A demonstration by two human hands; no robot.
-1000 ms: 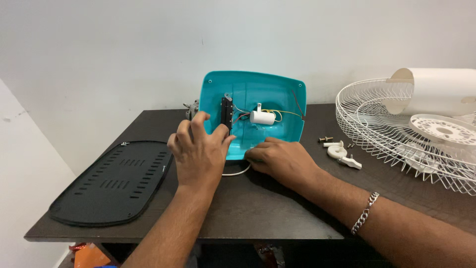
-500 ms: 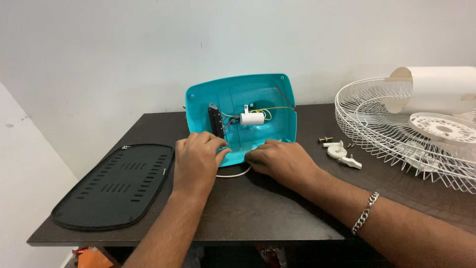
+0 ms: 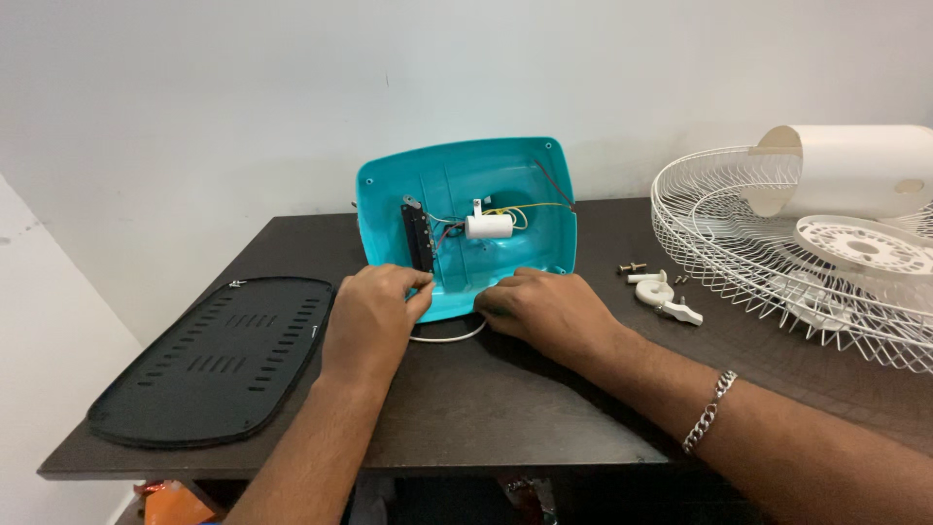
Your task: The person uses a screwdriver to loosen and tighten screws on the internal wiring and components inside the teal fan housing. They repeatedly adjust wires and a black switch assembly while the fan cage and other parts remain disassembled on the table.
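From the head camera, the left hand (image 3: 374,316) rests with fingers curled at the lower left edge of a teal plastic housing (image 3: 466,190), its fingertips pressing the rim just below a black switch strip (image 3: 420,236) fixed inside the shell; the hand is loosely closed against the housing, touching rather than wrapped around it. The right hand (image 3: 549,309) lies just beside it, palm down, fingers bent onto the lower right rim of the same housing, likewise half closed and holding the edge down. A metal chain bracelet (image 3: 709,413) sits on the right wrist.

The housing stands tilted up on its lower edge, open side toward the camera, directly beyond both hands. Above the right hand's fingertips a white cylindrical capacitor (image 3: 489,226) sits inside with thin wires. A white cord (image 3: 449,336) loops out between the two hands.

The hands work on a dark brown table (image 3: 505,408). Left of the left hand lies a flat black slotted cover (image 3: 214,360). Right of the right hand lie small white plastic parts (image 3: 666,297), then a white wire fan guard (image 3: 777,253) with a white motor casing (image 3: 855,170). A plain pale wall (image 3: 243,97) rises behind.
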